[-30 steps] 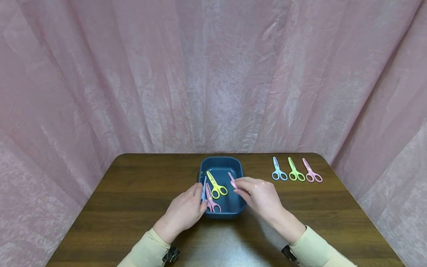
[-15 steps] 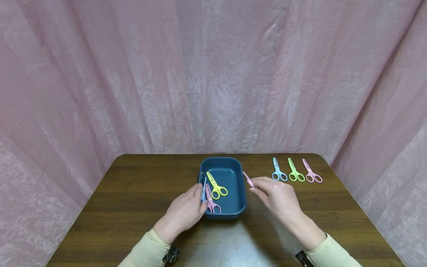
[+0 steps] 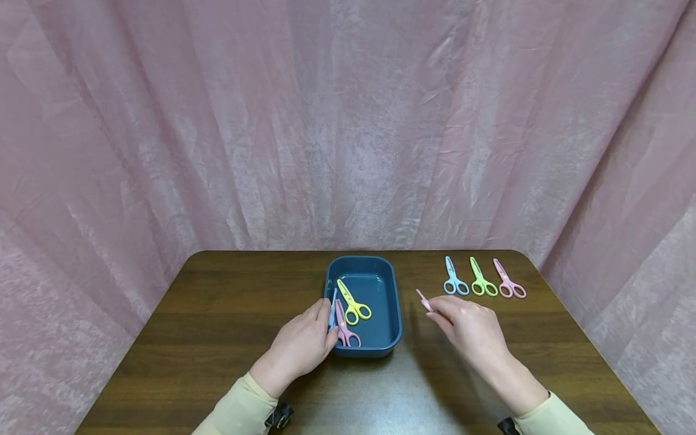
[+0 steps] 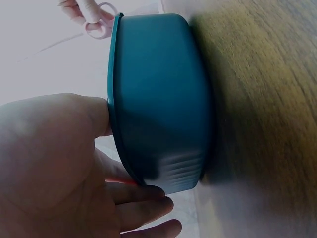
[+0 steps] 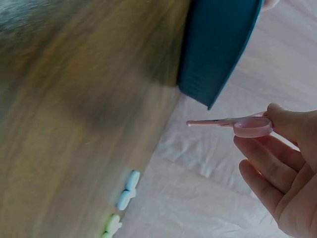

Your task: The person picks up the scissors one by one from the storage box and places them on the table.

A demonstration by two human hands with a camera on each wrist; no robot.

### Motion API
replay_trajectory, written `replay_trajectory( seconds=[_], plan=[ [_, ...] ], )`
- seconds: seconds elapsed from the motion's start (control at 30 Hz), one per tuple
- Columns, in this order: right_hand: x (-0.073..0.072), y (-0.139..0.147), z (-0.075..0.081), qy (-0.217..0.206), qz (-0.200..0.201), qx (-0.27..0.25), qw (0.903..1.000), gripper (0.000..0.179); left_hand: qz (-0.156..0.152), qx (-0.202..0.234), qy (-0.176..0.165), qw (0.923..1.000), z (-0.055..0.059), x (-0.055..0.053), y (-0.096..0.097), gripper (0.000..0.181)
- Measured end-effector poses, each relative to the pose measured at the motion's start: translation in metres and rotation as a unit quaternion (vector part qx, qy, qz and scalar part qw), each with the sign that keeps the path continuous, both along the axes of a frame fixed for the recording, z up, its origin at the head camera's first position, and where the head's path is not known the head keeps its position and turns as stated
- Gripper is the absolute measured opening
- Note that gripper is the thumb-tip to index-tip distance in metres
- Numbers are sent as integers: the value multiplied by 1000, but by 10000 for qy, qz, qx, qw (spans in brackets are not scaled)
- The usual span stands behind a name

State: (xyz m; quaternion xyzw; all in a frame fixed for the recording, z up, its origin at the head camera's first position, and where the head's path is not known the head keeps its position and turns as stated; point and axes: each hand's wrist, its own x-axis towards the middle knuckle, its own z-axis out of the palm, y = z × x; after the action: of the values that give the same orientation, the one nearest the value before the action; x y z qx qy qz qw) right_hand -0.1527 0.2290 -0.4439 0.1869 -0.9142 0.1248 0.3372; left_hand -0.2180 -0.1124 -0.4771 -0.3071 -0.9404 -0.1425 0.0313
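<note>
My left hand (image 3: 301, 341) grips the left rim of a dark blue plastic bin (image 3: 361, 351); the left wrist view shows thumb and fingers around that edge. Inside lie yellow scissors (image 3: 345, 294), pink scissors (image 3: 341, 316) and blue scissors (image 3: 333, 311), the blue ones leaning by the left wall and partly hidden by my fingers. Right of the bin, my right hand (image 3: 473, 326) holds another pair of pink scissors (image 3: 424, 300) above the table. In the right wrist view, thumb and fingers pinch these pink scissors (image 5: 252, 128) by the handle, blades pointing away.
At the back right of the wooden table (image 3: 244, 284), blue scissors (image 3: 454, 284), green scissors (image 3: 481, 284) and pink scissors (image 3: 509, 285) lie in a row, tips toward the back edge. A pink curtain (image 3: 348, 121) hangs behind the table.
My right hand has carried the pink scissors out from over the bin, rightward to above the table. My left hand and the bin have stayed put.
</note>
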Motion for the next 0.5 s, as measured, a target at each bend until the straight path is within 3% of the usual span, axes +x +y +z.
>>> replay_trajectory(
  seconds=[0.5],
  plan=[
    [-2,11,-24,4,-56,542,9985,23,-36,64,235,9997,-4,-2,0,66]
  ],
)
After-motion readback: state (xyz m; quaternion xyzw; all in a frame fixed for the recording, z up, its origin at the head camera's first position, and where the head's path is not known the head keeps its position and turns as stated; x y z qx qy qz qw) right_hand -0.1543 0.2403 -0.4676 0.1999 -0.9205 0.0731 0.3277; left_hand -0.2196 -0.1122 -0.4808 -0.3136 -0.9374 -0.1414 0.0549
